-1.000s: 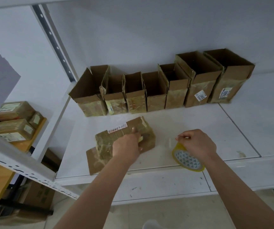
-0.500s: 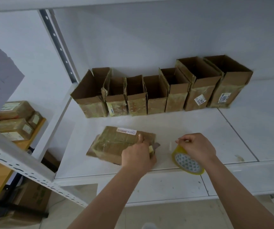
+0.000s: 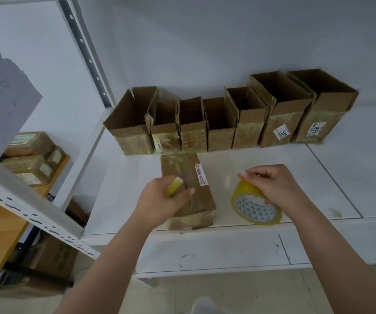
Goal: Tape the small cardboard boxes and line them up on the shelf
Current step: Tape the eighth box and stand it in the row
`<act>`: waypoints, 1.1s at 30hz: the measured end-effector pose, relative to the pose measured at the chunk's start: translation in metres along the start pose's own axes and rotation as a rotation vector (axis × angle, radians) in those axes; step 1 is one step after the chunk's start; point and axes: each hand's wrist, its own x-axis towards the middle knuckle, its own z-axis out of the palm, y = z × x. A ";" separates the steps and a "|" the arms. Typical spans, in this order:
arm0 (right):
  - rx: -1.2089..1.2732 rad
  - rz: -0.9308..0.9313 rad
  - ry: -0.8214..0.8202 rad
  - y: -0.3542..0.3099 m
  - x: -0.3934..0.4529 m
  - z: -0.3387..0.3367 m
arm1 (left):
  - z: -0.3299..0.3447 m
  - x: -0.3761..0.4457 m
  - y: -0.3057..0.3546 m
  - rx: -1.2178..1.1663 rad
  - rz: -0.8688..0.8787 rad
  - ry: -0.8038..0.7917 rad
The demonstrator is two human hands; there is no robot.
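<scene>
Pinching yellow tape strip [image 3: 174, 186], left hand [image 3: 163, 203] over crinkly taped box [image 3: 188, 191]; right hand [image 3: 273, 184] grips glossy tape roll [image 3: 256, 206].

Taped parcels [image 3: 29, 158] stacked on wooden ledge [image 3: 3, 234], left; grey paper sheet [image 3: 3, 98] above.

left hand [image 3: 159, 200]: curled, gripping | right hand [image 3: 273, 184]: curled, pinching

The left hand [image 3: 162, 200] covers the near left part of the taped box [image 3: 193, 191], and whatever yellow thing it holds is mostly hidden in its fingers. The right hand [image 3: 270, 184] hides the top of the tape roll [image 3: 256, 205]. Label print on the boxes is too small to read. Both forearms are cut off by the bottom edge.
</scene>
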 end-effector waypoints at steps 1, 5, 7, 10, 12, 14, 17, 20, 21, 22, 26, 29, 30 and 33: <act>0.011 -0.023 -0.021 -0.007 -0.002 0.001 | 0.005 -0.001 0.007 -0.188 -0.051 0.065; 0.012 -0.054 -0.088 -0.027 -0.009 0.008 | 0.029 -0.003 0.033 -0.428 -0.185 0.106; -0.003 -0.070 -0.123 -0.032 -0.013 0.011 | 0.035 -0.001 0.041 -0.487 -0.200 0.097; -0.026 -0.102 -0.137 -0.037 -0.018 0.014 | 0.040 0.003 0.046 -0.410 -0.200 0.008; -0.051 -0.120 -0.168 -0.039 -0.019 0.015 | 0.040 0.004 0.044 -0.376 -0.152 -0.001; -0.033 -0.120 -0.273 -0.042 -0.020 0.015 | 0.035 0.005 0.038 -0.399 -0.119 0.028; 0.059 -0.072 -0.373 -0.047 -0.015 0.007 | 0.023 0.003 0.029 -0.341 -0.059 0.112; 0.073 -0.088 -0.446 -0.049 -0.009 0.002 | 0.013 -0.003 0.018 -0.289 -0.050 0.183; 0.067 -0.088 -0.458 -0.048 -0.007 0.001 | 0.009 -0.006 0.013 -0.282 -0.056 0.202; 0.058 -0.073 -0.452 -0.046 -0.004 -0.001 | 0.003 -0.010 0.007 -0.275 -0.074 0.229; -0.219 -0.047 -0.350 -0.031 0.006 -0.003 | -0.015 -0.033 -0.025 -0.203 -0.186 0.328; -0.466 -0.080 -0.295 -0.020 0.010 0.008 | -0.005 -0.046 -0.042 -0.132 -0.233 0.352; -0.555 -0.094 -0.265 -0.019 0.011 0.011 | 0.000 -0.048 -0.046 -0.111 -0.238 0.362; -0.721 -0.116 -0.202 -0.019 0.014 0.019 | 0.006 -0.049 -0.057 -0.090 -0.257 0.393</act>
